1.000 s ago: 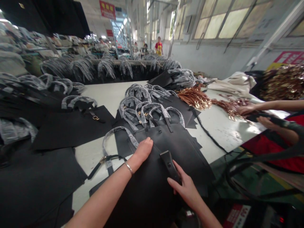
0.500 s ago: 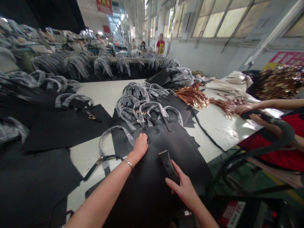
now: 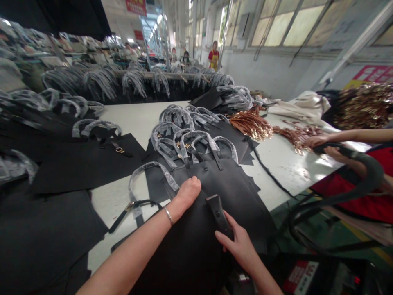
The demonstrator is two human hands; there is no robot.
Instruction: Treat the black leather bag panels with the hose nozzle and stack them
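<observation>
My right hand (image 3: 238, 241) is wrapped round a black hand-held tool (image 3: 220, 215) with a wide flat tip, shaped like a hair clipper. The tip hangs over a black leather-like bag panel (image 3: 227, 180), pointing away from me. My left hand (image 3: 188, 191), a bracelet at its wrist, is closed in a fist above the same panels. Whatever its fingers grip is hidden beneath it. Close to that hand arches a plastic-wrapped bag handle (image 3: 150, 166). A black strap with a buckle (image 3: 129, 209) lies left of my left wrist.
More wrapped handles (image 3: 175, 119) rise behind the panels. Black panels (image 3: 46, 229) cover the left of the white table (image 3: 132, 114). Brown straps with gold clasps (image 3: 251, 123) lie to the right. A co-worker's hand (image 3: 334, 155) holds a black hose (image 3: 373, 172). A box with a red display (image 3: 356, 280) stands lower right.
My left hand has slid slightly right and down over the black panel, closer to the tool's tip. The tool in my right hand has barely moved.
</observation>
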